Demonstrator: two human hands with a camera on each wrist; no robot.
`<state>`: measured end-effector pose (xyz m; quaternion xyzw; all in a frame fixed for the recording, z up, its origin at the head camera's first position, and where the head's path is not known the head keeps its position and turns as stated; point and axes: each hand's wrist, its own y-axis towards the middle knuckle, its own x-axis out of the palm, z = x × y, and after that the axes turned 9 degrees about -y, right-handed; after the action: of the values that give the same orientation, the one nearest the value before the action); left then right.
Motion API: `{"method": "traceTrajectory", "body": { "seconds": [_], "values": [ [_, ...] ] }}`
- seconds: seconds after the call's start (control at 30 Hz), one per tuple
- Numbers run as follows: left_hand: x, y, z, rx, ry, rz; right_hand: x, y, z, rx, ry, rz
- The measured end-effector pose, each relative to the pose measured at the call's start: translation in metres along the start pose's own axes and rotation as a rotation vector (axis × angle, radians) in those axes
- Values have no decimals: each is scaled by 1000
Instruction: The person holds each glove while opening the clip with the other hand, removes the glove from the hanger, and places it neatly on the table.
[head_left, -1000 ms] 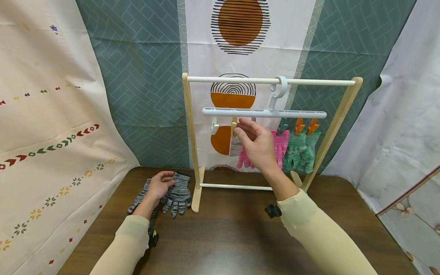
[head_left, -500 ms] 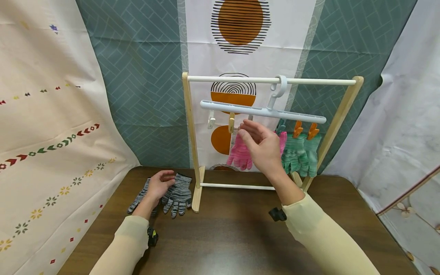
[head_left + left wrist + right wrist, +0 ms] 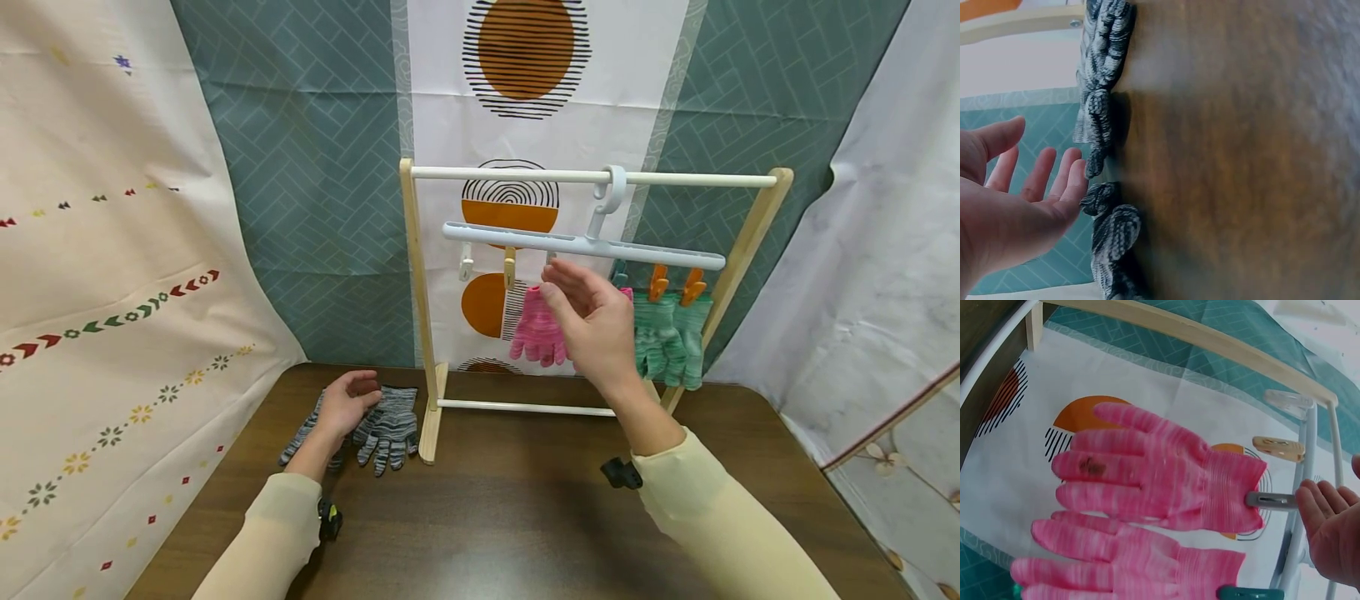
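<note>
My right hand (image 3: 595, 325) is raised in front of the pink gloves (image 3: 538, 329), fingers relaxed and holding nothing. In the right wrist view its fingertips are close to a grey clip (image 3: 1270, 500) fastened on a pink glove's cuff (image 3: 1235, 490); whether they touch is unclear. The pale blue hanger (image 3: 525, 237) tilts, its right end lower. My left hand (image 3: 345, 408) hovers with loose fingers at two grey striped gloves (image 3: 393, 425) lying on the table. Seen from the left wrist, this hand (image 3: 1019, 206) grips nothing, its fingertips near a grey glove (image 3: 1110, 234).
The hanger hangs from the rack's white top bar (image 3: 510, 174). Green gloves (image 3: 660, 342) hang at its right from orange clips (image 3: 657, 283). A white clip (image 3: 466, 262) and a beige clip (image 3: 509, 268) hold nothing. The rack's wooden foot (image 3: 432, 425) stands beside the grey gloves.
My right hand has moved right, away from the beige clip. The hanger has tipped, left end up, and its gloves have swung. The left hand has barely moved.
</note>
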<state>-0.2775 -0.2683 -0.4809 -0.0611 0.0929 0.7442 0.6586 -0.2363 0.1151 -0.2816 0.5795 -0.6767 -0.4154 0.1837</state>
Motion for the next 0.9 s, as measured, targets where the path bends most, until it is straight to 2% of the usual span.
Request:
{"method": "traceTrajectory", "body": {
  "seconds": [0.2,0.37,0.7,0.9],
  "values": [
    [-2,-2,8,32,18,6,-7,-1,5,1,-32,4],
    [-4,-7,19,66,-3,-4,-11,-2,9,15,-58,13],
    [-1,-25,46,142,-26,-40,-16,-1,17,41,-85,17],
    [6,-35,63,183,-36,-59,-19,2,22,72,-82,-6]
  ]
}}
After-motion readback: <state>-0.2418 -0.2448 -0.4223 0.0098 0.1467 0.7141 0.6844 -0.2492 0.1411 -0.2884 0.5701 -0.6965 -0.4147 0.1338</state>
